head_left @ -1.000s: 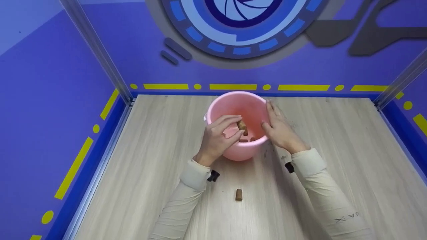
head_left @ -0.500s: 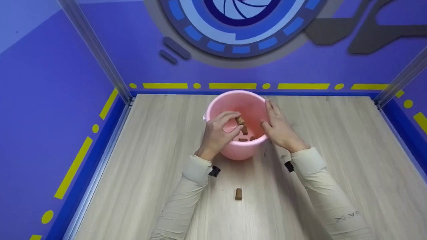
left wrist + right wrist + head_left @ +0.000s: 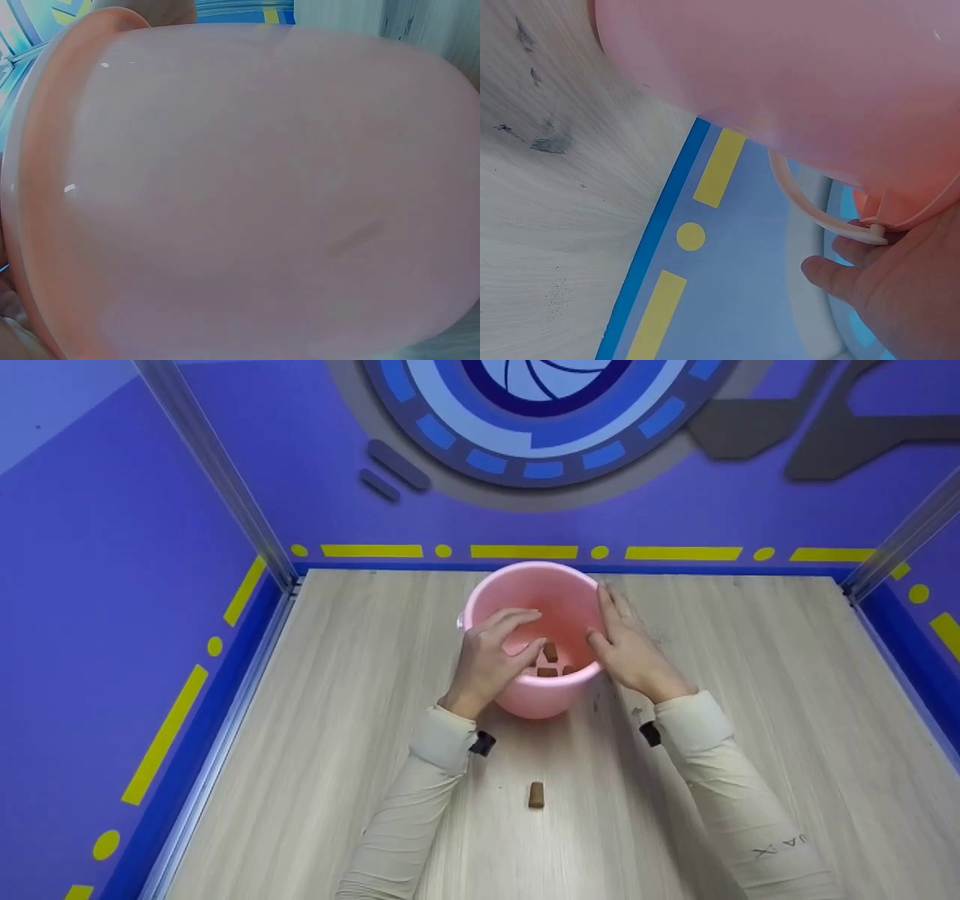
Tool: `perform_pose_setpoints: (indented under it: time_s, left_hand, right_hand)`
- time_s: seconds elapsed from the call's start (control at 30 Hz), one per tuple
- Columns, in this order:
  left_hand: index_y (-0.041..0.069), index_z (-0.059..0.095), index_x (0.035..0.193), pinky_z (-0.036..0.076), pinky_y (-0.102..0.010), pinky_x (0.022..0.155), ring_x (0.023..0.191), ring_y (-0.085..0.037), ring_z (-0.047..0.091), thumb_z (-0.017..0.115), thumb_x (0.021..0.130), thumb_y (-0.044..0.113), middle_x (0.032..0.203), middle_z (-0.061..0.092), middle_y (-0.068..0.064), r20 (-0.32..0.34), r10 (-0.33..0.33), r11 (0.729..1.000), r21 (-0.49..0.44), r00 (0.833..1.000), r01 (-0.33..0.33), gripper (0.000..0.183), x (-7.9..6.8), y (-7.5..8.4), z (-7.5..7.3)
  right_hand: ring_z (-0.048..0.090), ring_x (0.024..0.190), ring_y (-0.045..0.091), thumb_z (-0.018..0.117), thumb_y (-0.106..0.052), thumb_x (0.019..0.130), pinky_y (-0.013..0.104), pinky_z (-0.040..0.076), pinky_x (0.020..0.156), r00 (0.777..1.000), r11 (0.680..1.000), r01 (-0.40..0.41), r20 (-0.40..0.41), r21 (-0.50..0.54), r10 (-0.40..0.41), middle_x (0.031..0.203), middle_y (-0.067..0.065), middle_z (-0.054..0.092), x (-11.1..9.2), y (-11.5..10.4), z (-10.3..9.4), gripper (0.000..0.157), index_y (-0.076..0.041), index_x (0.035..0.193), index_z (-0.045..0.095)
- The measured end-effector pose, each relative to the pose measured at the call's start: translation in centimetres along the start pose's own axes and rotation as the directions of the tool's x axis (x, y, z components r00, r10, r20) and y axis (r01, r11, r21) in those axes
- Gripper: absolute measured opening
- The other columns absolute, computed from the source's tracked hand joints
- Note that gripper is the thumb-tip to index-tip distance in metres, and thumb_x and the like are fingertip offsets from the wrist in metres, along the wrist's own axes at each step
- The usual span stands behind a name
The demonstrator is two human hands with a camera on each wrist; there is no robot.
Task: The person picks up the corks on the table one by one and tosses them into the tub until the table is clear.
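Note:
A pink bucket [image 3: 541, 701] stands on the table, its mouth tipped slightly toward me. Several small brown cork-like pieces [image 3: 551, 652] lie inside it. My left hand [image 3: 487, 660] reaches over the near-left rim, thumb and fingers spread apart with nothing between them. Thumb inside and fingers outside, my right hand [image 3: 636, 656] holds the bucket's right rim. The right wrist view shows this hand's fingers [image 3: 832, 274] beside the bucket's pale handle [image 3: 810, 206]. Bucket wall [image 3: 247, 180] fills the left wrist view.
One brown tapered piece [image 3: 536, 795] stands on the wood-grain table [image 3: 360, 697] between my forearms. Blue panels [image 3: 247, 495] with yellow marks and metal corner posts [image 3: 217, 472] close off the back and sides.
My left hand has released a brown cork-like piece, which was between its thumb and fingers and is gone from there now. The right hand stays on the rim.

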State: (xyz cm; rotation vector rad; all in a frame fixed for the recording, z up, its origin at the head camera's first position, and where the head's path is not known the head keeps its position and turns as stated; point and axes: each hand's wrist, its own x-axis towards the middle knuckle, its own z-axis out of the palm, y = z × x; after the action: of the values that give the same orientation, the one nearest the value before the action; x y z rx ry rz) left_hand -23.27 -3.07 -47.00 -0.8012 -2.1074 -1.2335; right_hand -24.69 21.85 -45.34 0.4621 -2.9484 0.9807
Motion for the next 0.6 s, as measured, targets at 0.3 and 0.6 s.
perform_pose_setpoints:
  time_s: [0.3,0.6]
  left_hand:
    - [0.000,0.077,0.121,0.054,-0.028,0.104,0.113,-0.023,0.073,0.087,0.089,0.008,0.119,0.076,-0.011,-0.001,0.021,1.000,-0.008,1.000,-0.021,0.035,0.04,0.01,-0.08]
    - [0.000,0.077,0.120,0.054,-0.028,0.104,0.112,-0.024,0.073,0.087,0.089,0.009,0.118,0.076,-0.011,-0.001,0.034,0.999,-0.023,0.999,-0.034,0.034,-0.14,0.12,-0.10]
  right_hand:
    - [0.007,0.161,0.042,0.045,-0.029,0.110,0.065,0.013,0.126,1.000,1.000,-0.004,-0.009,-0.002,0.004,0.176,0.021,0.004,0.09,-0.13,-0.02,0.076,-0.001,0.169,0.006]
    - [0.004,0.162,0.040,0.045,-0.030,0.111,0.064,0.011,0.127,1.000,1.000,-0.002,-0.006,0.011,0.002,0.177,0.019,0.002,0.11,0.08,0.04,0.076,-0.001,0.169,0.006]
